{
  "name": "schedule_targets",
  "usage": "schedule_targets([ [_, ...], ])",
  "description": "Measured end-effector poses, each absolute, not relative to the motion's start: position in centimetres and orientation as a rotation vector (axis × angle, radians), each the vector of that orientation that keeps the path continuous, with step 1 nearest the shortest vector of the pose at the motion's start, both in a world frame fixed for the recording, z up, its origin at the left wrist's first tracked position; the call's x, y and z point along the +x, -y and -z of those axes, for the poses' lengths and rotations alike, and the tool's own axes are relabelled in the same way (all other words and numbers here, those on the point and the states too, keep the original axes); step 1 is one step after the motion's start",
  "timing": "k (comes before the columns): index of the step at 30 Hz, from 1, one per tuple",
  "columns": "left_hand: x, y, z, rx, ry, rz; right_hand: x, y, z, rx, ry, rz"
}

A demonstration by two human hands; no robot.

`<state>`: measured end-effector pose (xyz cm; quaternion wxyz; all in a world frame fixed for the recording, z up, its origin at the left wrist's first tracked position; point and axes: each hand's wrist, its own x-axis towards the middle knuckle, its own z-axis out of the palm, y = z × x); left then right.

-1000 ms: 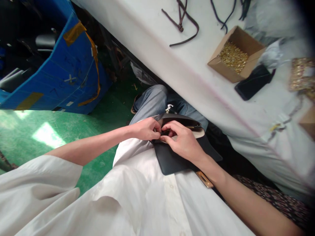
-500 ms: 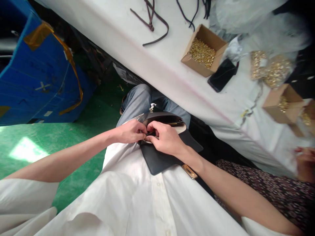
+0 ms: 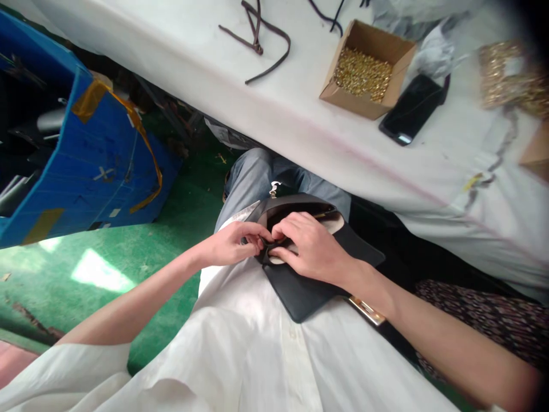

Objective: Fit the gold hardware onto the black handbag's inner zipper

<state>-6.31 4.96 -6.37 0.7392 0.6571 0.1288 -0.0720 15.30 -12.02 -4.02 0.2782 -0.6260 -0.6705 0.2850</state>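
A black bag lies on my lap with its flap folded toward me and its pale inside partly showing. At the bag's left end, my left hand pinches the dark edge. My right hand reaches over the opening, thumb and fingers curled on the same edge close to the left fingertips. Whatever small part sits between the fingers is hidden. A gold metal piece shows beneath my right forearm, and a small metal clip rests at the bag's far side.
On the white-covered table are dark straps, a cardboard box of gold pieces, a black phone and bagged gold pieces. A blue bin stands on the green floor at left. Patterned cloth is at right.
The view has shifted, so the table things sit farther right and higher. My left fingers have parted slightly from the right ones; both hands stay at the bag's left end.
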Motion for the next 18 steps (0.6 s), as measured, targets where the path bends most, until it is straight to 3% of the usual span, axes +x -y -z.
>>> schedule_targets([
  [10,-8.0,-3.2,6.9,1.206,-0.491,-0.324,16.1,12.7,4.2,-1.594,1.932,-0.753],
  [18,-8.7,-3.3,8.0,1.306,-0.564,-0.301,16.2,12.0,4.5,-1.447,1.979,-0.579],
])
